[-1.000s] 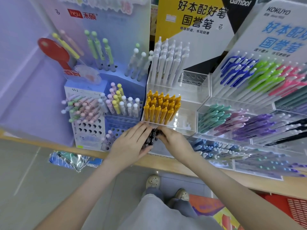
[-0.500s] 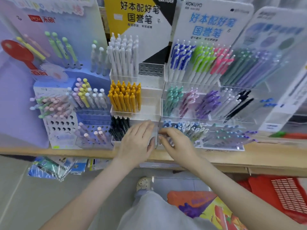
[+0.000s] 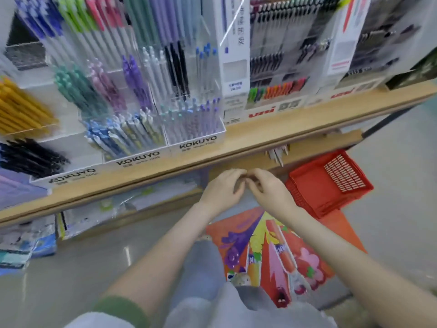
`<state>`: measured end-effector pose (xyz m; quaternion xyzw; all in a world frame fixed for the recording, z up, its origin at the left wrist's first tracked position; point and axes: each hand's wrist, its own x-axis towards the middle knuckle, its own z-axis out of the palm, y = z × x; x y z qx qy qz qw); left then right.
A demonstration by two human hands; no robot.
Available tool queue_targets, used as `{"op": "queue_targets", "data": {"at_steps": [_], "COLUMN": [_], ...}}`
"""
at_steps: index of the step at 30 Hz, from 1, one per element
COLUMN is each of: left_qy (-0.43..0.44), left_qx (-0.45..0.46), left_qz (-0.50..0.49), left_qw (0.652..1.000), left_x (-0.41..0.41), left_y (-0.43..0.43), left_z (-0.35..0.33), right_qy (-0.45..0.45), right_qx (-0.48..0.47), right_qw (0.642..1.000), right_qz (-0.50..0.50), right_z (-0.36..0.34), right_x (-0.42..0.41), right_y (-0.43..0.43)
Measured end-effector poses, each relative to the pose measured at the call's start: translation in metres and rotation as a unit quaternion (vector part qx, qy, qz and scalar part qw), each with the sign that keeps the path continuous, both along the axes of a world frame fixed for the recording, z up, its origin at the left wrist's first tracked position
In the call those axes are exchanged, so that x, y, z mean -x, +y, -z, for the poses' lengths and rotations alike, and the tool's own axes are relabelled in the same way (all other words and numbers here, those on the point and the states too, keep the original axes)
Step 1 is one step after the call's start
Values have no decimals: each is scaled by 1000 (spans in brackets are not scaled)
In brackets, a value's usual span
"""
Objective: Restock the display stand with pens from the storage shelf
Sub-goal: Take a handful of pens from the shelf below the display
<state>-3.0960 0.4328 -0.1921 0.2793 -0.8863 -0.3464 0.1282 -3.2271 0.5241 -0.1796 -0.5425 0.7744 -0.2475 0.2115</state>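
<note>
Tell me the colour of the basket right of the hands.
The basket is red, clearest in the head view.

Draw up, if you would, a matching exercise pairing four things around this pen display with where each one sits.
Things: 1 red plastic mesh basket; 2 yellow pens; 3 black pens; 4 colourful printed carton.
Places: A on the floor, nearest the person; B far left, higher tier; C far left, just beneath the yellow ones; D right of the right hand, lower than the wooden shelf.
Pairs: 1-D; 2-B; 3-C; 4-A.
</note>
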Motion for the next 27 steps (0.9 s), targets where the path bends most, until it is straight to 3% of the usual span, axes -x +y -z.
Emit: {"op": "queue_targets", "data": {"at_steps": [5,11,19,23,27], "left_qy": [-44,-132,-222,-196,-189], "left_qx": [-9,30,45,102,90], "left_qz": [16,20,-59,-96,-127], "left_qw": [999,991,972,971,970], "left_x": [66,132,217,249,276], "left_y": [2,-13,-36,-62,-86], "left_z": [31,104,269,360,434], "right_qy": [-7,13,27,51,117], "right_qx": [-40,-67,-41,-20,20], "right_qw": [998,994,996,996,991], "right_qz": [45,86,78,64,65], "right_z": [37,128,289,373,441], "right_x": [56,126,230,270,296], "right_y": [11,3,-45,-83,-124]}}
